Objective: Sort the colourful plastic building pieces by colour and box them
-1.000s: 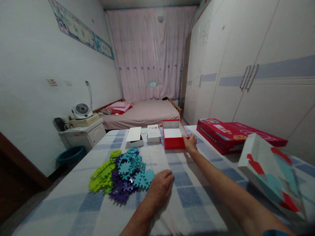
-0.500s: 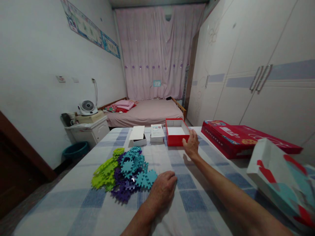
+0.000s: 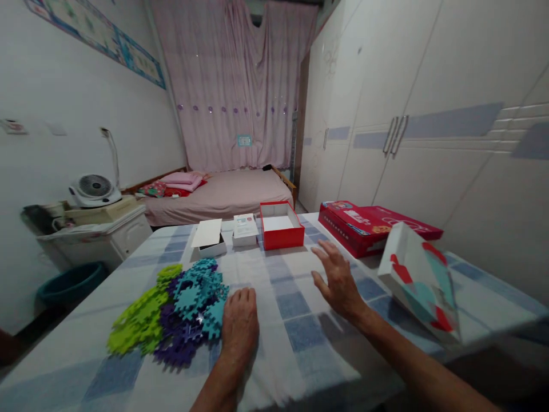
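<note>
My left hand (image 3: 241, 321) rests on the tablecloth, fingers loosely curled under and no object visible in it. Just left of it, against its side, is a pile of flat gear-edged plastic pieces: teal pieces (image 3: 189, 300), lime green pieces (image 3: 143, 315) and purple pieces (image 3: 180, 337). Above the cloth, right of the middle, my right hand (image 3: 338, 280) is open with its fingers spread, touching nothing. Ahead of it and to the left stands an open red box (image 3: 283, 239) with a white inside.
A small white box (image 3: 212, 250) with a raised flap and a white box with print (image 3: 245, 227) stand beside the red one. On the right lie a large red package (image 3: 355, 232) and a tilted white carton (image 3: 422, 280) near the table edge. A bed (image 3: 231, 191) is beyond.
My right hand has come away from the red box, back toward me. The tilted carton at right has settled on the table. The view has turned rightward.
</note>
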{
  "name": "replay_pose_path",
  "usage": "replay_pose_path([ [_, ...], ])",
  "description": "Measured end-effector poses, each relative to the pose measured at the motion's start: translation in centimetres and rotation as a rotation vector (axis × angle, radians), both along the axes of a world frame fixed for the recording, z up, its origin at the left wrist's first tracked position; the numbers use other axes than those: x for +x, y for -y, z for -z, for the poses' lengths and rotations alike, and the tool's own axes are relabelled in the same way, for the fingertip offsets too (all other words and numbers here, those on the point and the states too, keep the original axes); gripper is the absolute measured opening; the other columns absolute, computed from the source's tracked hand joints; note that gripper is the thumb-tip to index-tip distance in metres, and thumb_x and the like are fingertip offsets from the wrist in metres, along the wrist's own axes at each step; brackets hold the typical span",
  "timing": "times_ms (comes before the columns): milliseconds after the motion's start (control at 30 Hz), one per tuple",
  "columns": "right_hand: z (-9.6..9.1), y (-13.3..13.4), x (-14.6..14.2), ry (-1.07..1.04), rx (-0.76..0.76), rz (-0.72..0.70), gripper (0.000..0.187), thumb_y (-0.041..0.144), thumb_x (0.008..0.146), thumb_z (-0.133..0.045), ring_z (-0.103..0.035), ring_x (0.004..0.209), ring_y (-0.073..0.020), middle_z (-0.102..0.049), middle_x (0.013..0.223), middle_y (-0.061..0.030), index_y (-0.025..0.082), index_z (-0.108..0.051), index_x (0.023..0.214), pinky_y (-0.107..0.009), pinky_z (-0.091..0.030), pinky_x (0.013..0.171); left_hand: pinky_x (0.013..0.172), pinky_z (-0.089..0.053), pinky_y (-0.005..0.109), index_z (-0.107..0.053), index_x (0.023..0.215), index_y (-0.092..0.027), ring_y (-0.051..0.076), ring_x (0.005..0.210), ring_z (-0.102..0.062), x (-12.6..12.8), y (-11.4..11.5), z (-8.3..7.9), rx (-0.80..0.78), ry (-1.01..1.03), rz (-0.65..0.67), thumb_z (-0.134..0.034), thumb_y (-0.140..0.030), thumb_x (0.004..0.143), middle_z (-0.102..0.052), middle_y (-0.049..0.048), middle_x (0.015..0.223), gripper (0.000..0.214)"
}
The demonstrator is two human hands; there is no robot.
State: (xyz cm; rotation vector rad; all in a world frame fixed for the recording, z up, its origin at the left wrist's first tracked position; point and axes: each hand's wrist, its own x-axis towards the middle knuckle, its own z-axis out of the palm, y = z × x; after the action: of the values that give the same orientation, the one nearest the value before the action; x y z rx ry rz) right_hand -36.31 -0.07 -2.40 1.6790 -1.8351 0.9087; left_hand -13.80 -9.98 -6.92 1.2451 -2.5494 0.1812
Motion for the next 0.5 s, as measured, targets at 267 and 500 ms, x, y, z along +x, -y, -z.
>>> replay_pose_path([
  [267,2.9,-11.4,-6.7,0.097,-0.238,0.518,0.062,0.045,0.084,-0.056,-0.030,0.139,-0.0346,-0.039,0.146,-0.0184,0.015,-0.043,0.137,-0.056,-0.025,0.111,0.098,-0.045,0.037,-0.066,0.094,-0.014,0.023,0.109,-0.057,-0.6,0.5,1.6,-0.030,-0.125,0.302,-0.045,-0.008,0.088,-0.065,0.0120,0.111,0.023],
  [500,6.1,-16.8,-8.6,1.294,-0.678,0.523,0.054,0.050,0.060,-0.071,-0.060,0.095,-0.0233,-0.062,0.098,-0.0053,0.017,-0.057,0.100,-0.038,-0.051,0.085,0.092,-0.049,0.037,-0.065,0.101,-0.015,0.022,0.105,-0.060,-0.5,0.9,2.3,0.031,-0.182,0.301,-0.042,-0.012,0.090,-0.064,0.0116,0.114,0.025],
])
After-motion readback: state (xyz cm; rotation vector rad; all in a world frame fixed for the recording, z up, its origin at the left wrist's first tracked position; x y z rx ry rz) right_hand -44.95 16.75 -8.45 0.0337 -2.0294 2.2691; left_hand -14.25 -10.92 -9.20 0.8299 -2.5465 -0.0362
